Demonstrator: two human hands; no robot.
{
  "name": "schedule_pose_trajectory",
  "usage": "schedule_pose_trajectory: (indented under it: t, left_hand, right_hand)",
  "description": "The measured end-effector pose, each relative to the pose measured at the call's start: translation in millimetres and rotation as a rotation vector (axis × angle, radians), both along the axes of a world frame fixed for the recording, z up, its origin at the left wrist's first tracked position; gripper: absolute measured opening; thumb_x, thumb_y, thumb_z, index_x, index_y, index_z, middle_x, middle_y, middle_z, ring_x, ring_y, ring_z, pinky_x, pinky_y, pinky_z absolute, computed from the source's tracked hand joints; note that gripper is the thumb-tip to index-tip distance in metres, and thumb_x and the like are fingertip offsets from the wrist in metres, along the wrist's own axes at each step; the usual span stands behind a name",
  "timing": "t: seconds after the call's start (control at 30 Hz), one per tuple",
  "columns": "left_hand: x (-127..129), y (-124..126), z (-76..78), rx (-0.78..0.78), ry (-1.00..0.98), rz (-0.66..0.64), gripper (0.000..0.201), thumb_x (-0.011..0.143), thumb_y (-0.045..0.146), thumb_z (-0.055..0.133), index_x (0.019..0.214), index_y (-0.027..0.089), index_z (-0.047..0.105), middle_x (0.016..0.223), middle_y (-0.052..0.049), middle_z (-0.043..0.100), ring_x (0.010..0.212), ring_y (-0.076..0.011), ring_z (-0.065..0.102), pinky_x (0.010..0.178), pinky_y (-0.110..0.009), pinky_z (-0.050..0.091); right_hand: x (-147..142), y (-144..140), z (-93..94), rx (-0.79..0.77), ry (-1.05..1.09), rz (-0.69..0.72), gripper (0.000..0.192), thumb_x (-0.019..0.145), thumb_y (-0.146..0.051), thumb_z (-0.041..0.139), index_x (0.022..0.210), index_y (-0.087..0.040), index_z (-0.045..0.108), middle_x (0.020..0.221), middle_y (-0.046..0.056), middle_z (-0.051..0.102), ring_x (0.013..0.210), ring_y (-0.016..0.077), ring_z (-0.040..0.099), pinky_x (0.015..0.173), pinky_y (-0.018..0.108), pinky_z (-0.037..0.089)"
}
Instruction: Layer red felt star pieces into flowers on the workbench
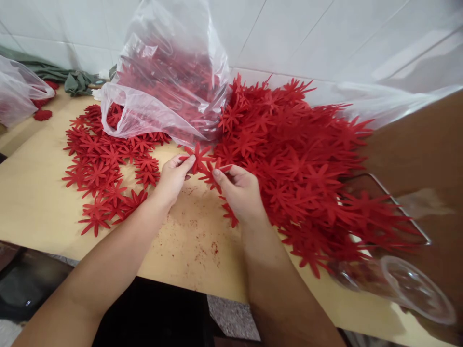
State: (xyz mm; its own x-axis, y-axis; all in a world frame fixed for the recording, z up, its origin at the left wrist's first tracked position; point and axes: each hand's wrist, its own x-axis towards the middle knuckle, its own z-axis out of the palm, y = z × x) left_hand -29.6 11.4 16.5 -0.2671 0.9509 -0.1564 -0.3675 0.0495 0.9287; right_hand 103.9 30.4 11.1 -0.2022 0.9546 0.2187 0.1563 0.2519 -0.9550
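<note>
From my seat, the big heap of red cut-outs (300, 164) sits at three o'clock of both hands. My left hand (172, 178) pinches one red flower piece (198, 156); my right hand (240, 190) pinches its neighbour (213, 174). I'd peel apart slowly, fingertips only, lest the thin petals tear.

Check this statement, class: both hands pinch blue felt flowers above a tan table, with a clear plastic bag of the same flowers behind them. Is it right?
Not quite. The head view shows the felt flowers are red, not blue. The rest holds: the left hand and right hand pinch them above the tan table, with the clear plastic bag behind.
</note>
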Motion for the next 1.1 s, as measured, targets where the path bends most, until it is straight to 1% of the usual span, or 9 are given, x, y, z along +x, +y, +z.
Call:
schedule_pose_trajectory:
  t: [0.23,0.37,0.5,0.57,0.63,0.7,0.8,0.87,1.1]
  left_hand:
    - [3.5,0.4,-1.1,0.001,0.010,-0.029,0.007,0.073,0.021,0.055,0.069,0.016,0.054,0.062,0.004,0.055,0.054,-0.0040,0.044,0.056,-0.018,0.034]
    - [-6.4,5.0,-2.1,-0.001,-0.065,0.095,0.009,0.074,0.023,0.055,0.070,0.017,0.051,0.058,0.006,0.050,0.051,-0.0036,0.043,0.052,-0.018,0.031]
    - [-11.0,4.9,-1.0,0.006,0.022,0.095,0.008,0.073,0.022,0.056,0.071,0.016,0.051,0.059,0.005,0.050,0.052,-0.0037,0.042,0.052,-0.018,0.032]
    - [-6.6,3.6,-1.1,0.016,0.102,0.030,0.005,0.072,0.017,0.056,0.072,0.015,0.051,0.058,0.006,0.049,0.052,-0.0037,0.042,0.055,-0.019,0.033]
    - [-0.4,3.0,-2.4,0.047,0.151,-0.026,0.004,0.071,0.013,0.055,0.074,0.014,0.052,0.058,0.006,0.048,0.053,-0.0038,0.042,0.057,-0.020,0.035]
    - [4.7,3.3,-4.2,0.081,0.186,-0.054,0.007,0.071,0.010,0.055,0.076,0.014,0.052,0.059,0.006,0.048,0.054,-0.0039,0.043,0.058,-0.021,0.036]
    - [8.4,3.6,-6.7,0.095,0.241,-0.102,0.007,0.072,0.010,0.053,0.077,0.015,0.052,0.059,0.006,0.049,0.053,-0.0041,0.044,0.057,-0.020,0.036]
    - [9.0,3.1,-8.4,0.091,0.287,-0.127,0.004,0.075,0.013,0.050,0.078,0.015,0.051,0.060,0.005,0.049,0.052,-0.0041,0.043,0.055,-0.020,0.036]
    - [8.3,0.5,-16.4,0.141,0.442,-0.185,0.016,0.081,0.030,0.044,0.079,0.017,0.052,0.062,0.003,0.051,0.058,-0.0070,0.045,0.059,-0.023,0.038]
  right_hand:
    - [11.5,8.3,1.7,0.165,-0.036,-0.300,0.017,0.070,-0.035,0.057,0.067,-0.019,0.054,0.055,-0.003,0.048,0.050,0.0097,0.044,0.051,0.026,0.039]
    - [28.7,18.0,1.4,0.198,0.006,-0.567,0.018,0.073,-0.036,0.052,0.075,-0.018,0.053,0.056,-0.001,0.047,0.048,0.0120,0.045,0.053,0.031,0.042]
    - [58.0,30.2,-0.5,0.327,-0.180,-0.890,0.055,0.069,-0.026,0.057,0.118,-0.004,0.045,0.104,0.019,0.053,0.089,0.0240,0.057,0.082,0.042,0.045]
    - [62.4,30.9,-1.6,0.394,-0.360,-0.967,0.075,0.063,-0.024,0.063,0.128,0.002,0.035,0.124,0.027,0.040,0.116,0.0326,0.043,0.099,0.049,0.031]
    - [53.7,25.5,-2.2,0.442,-0.451,-0.871,0.065,0.066,-0.029,0.061,0.123,-0.003,0.044,0.123,0.023,0.045,0.120,0.0332,0.039,0.100,0.053,0.027]
    - [34.6,15.6,-2.3,0.407,-0.385,-0.602,0.042,0.074,-0.035,0.053,0.109,-0.012,0.056,0.107,0.015,0.059,0.102,0.0266,0.054,0.089,0.049,0.041]
    - [4.5,0.9,-2.9,0.181,-0.199,-0.166,0.029,0.075,-0.040,0.053,0.088,-0.015,0.062,0.079,0.007,0.065,0.070,0.0163,0.060,0.068,0.035,0.049]
    - [-6.0,-3.4,-4.4,0.059,-0.099,-0.005,0.024,0.072,-0.038,0.057,0.078,-0.016,0.062,0.069,0.003,0.064,0.061,0.0130,0.057,0.062,0.030,0.048]
    - [-2.9,0.7,-6.7,-0.025,-0.013,-0.041,0.021,0.071,-0.037,0.059,0.065,-0.016,0.058,0.055,-0.002,0.054,0.050,0.0078,0.045,0.049,0.023,0.037]
